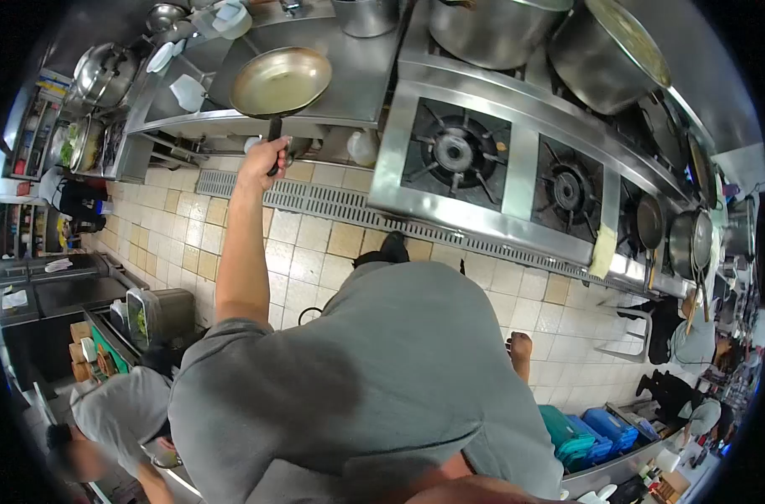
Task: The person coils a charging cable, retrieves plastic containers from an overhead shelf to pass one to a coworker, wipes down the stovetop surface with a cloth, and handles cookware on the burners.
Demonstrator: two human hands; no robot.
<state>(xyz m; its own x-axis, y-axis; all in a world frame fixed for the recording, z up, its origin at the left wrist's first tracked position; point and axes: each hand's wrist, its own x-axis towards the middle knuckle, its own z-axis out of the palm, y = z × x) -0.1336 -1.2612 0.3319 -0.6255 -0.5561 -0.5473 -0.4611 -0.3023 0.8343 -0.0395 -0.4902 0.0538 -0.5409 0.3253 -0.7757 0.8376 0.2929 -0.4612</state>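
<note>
My left hand [266,163] is wrapped around the black handle of a frying pan [282,81], at the end of an outstretched arm. The pan is round, with a worn, brownish metal inside that shines; whether liquid lies in it I cannot tell. It is held above the steel counter with the sink [349,80], left of the stove. Close to my right side hangs my right hand [520,345], fingers curled in, with no object visible in them and the floor tiles below.
The stove [521,168] has several burners; large steel pots [496,34] stand behind them. A yellow cloth [602,252] hangs over its front edge. A floor drain grate [315,202] runs along the counter. Co-workers [130,412] stand at left and right. Blue bins [609,428] are behind me.
</note>
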